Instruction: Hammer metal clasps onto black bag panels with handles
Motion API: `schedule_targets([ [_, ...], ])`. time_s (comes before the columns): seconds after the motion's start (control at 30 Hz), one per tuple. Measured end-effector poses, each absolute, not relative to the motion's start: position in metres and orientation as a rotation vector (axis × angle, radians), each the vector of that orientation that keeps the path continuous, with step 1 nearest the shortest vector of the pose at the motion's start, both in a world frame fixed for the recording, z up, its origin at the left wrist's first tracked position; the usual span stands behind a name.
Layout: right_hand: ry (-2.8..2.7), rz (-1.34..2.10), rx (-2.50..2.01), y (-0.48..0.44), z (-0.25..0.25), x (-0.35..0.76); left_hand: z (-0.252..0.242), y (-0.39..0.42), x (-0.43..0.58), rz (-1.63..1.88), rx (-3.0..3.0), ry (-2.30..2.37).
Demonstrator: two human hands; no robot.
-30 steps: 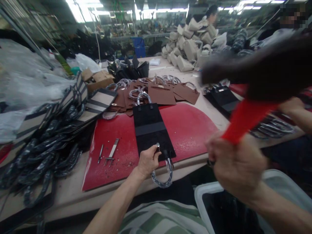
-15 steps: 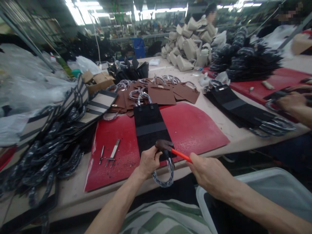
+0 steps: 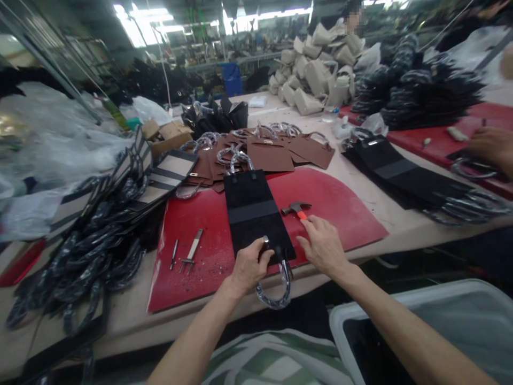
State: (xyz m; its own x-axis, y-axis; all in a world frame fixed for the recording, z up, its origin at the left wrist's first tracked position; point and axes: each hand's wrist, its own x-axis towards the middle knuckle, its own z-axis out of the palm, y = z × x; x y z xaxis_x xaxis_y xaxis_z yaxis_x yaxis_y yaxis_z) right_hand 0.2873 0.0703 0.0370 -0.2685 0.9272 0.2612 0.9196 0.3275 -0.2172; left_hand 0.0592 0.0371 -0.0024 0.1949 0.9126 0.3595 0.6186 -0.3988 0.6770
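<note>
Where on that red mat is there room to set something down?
The mat lies bare right of the hammer, and left of the black panel beyond the tools. Crowded: its front middle, around the left hand, and the back, by brown pieces.

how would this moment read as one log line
left hand: pinching metal piece; right hand: at hammer; black panel: on red mat

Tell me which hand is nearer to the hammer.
Right. The right hand covers the near end of the hammer; the left hand is farther off, leftward and nearer the body, over the black panel.
</note>
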Motion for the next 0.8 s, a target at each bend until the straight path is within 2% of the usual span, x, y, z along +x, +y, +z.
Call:
schedule_targets([
  [0.13,-2.420,0.279,-1.369,0.059,0.017,0.250,0.000,0.037,0.061,1.035,2.109,1.466],
  [0.37,-2.433,0.442,-1.389,0.055,-0.004,0.241,-0.007,0.037,0.063,1.135,2.108,1.372],
  [0.53,-2.458,0.478,-1.382,0.056,0.006,0.242,0.016,0.061,0.021,1.315,1.442,1.818],
  [0.6,-2.450,0.482,-1.389,0.056,0.008,0.242,0.029,0.071,-0.006,1.096,1.504,1.996],
  [0.73,-2.445,0.476,-1.401,0.056,0.008,0.241,0.047,0.080,-0.045,0.302,1.759,2.409],
  [0.8,-2.446,0.474,-1.397,0.057,0.007,0.241,0.049,0.080,-0.053,0.036,1.835,2.487],
])
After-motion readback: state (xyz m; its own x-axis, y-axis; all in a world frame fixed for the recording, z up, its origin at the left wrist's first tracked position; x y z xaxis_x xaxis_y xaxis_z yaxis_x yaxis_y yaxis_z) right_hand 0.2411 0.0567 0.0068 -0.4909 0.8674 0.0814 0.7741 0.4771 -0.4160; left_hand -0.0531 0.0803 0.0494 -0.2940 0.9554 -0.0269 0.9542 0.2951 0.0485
